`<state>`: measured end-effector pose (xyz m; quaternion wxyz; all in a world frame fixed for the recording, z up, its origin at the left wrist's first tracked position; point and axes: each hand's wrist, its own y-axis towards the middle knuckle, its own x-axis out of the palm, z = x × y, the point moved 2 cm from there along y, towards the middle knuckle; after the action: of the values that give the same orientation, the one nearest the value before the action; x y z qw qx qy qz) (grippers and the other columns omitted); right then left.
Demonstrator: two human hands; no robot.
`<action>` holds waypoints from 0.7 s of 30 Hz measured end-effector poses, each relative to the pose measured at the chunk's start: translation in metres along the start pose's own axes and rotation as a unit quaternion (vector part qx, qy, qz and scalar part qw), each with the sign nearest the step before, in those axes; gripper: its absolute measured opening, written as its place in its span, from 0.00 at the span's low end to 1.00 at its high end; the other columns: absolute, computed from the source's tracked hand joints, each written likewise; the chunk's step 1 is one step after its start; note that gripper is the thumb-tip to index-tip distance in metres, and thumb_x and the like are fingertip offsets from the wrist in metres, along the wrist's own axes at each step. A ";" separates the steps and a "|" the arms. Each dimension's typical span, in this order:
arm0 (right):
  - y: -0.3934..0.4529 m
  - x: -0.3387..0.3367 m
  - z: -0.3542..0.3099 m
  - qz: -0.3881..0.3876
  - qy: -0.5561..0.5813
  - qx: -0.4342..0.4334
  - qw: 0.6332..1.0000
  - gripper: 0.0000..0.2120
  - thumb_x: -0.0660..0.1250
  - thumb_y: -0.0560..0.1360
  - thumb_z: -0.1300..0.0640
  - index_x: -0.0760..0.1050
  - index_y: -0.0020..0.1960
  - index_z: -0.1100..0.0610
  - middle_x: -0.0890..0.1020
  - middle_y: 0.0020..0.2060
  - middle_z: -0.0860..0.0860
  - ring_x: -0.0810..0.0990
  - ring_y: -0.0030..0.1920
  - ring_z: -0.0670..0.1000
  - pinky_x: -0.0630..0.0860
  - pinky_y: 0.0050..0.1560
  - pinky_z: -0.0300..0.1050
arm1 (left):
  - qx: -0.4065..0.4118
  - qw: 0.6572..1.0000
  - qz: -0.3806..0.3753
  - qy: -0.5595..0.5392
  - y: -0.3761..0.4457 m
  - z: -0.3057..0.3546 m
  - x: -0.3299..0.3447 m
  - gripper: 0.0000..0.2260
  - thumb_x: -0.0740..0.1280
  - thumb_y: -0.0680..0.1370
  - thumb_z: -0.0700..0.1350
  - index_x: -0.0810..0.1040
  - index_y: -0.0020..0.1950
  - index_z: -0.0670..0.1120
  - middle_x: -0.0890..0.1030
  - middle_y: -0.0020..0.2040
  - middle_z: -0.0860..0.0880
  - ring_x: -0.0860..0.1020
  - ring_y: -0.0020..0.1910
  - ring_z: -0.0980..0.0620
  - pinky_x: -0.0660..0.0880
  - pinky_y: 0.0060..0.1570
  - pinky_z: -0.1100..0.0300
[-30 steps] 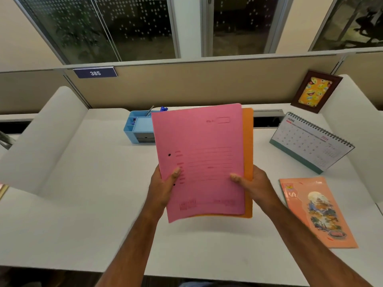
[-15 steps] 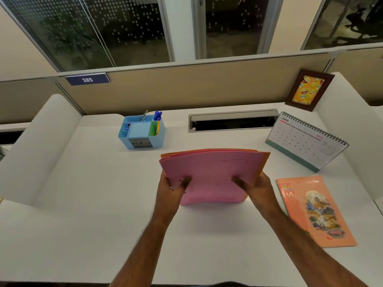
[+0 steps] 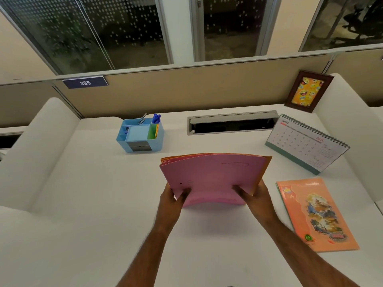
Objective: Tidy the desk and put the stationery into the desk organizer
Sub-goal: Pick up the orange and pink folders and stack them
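Both hands hold a stack of folders upright on its lower edge on the white desk [image 3: 93,183]: a pink folder [image 3: 211,175] faces me, with orange folders [image 3: 267,162] behind it. My left hand [image 3: 173,193] grips the stack's left side, thumb on the pink cover. My right hand [image 3: 255,193] grips the right side the same way. The blue desk organizer [image 3: 141,134] stands behind and to the left, holding blue pens [image 3: 155,118], a metal pen and coloured notes.
An orange notebook [image 3: 315,212] lies flat at the right. A desk calendar [image 3: 306,143] stands behind it, and a framed picture [image 3: 308,91] leans on the beige partition. A cable slot [image 3: 232,124] opens at the desk's back. White side dividers flank the desk.
The folders went from raised and facing me to lowered, standing on their bottom edge on the desk. Both hands kept their grip and moved down with them.
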<state>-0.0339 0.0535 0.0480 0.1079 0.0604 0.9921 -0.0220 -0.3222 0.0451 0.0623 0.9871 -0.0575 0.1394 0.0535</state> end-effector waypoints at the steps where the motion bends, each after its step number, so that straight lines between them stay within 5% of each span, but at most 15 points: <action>1: 0.000 0.000 0.000 -0.004 0.000 0.001 1.000 0.28 0.78 0.74 0.51 0.71 0.70 0.45 0.83 0.57 0.43 0.83 0.57 0.46 0.83 0.54 0.44 | -0.006 1.000 -0.008 0.008 0.001 -0.006 0.000 0.15 0.74 0.80 0.49 0.77 0.66 0.57 0.84 0.57 0.62 0.83 0.57 0.59 0.82 0.53 0.61; 4: 0.001 0.001 0.002 -0.012 -0.015 0.010 1.000 0.30 0.76 0.75 0.54 0.66 0.72 0.46 0.81 0.60 0.46 0.81 0.58 0.44 0.82 0.53 0.39 | -0.017 0.999 -0.020 0.018 0.003 -0.011 -0.003 0.11 0.74 0.80 0.48 0.79 0.60 0.61 0.85 0.54 0.60 0.84 0.54 0.58 0.82 0.50 0.61; 8: 0.000 0.009 0.000 -0.018 -0.020 0.028 0.999 0.25 0.72 0.79 0.57 0.64 0.66 0.36 0.78 0.61 0.41 0.79 0.59 0.40 0.79 0.53 0.34 | -0.022 0.999 0.000 0.026 0.010 -0.011 -0.009 0.12 0.75 0.78 0.48 0.80 0.57 0.62 0.86 0.52 0.61 0.84 0.51 0.59 0.81 0.45 0.64; 16: 0.003 0.058 0.007 -0.059 -0.017 0.093 0.994 0.12 0.62 0.83 0.62 0.63 0.61 0.50 0.80 0.58 0.49 0.83 0.54 0.45 0.83 0.51 0.43 | -0.041 0.997 0.057 -0.021 0.016 -0.023 -0.049 0.19 0.75 0.79 0.46 0.74 0.67 0.54 0.84 0.57 0.58 0.86 0.52 0.54 0.85 0.44 0.57; 21: 0.003 0.116 0.007 -0.118 -0.053 0.139 0.982 0.17 0.58 0.80 0.65 0.60 0.63 0.49 0.81 0.55 0.45 0.82 0.48 0.40 0.77 0.43 0.34 | -0.072 0.993 0.091 0.013 0.024 -0.038 -0.095 0.20 0.74 0.79 0.43 0.74 0.68 0.56 0.84 0.56 0.58 0.86 0.47 0.58 0.82 0.38 0.64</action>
<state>-0.1444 0.0693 0.0164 0.1472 -0.0439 0.9724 -0.1758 -0.4265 0.0557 0.0500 0.9695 -0.1165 0.1527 0.1522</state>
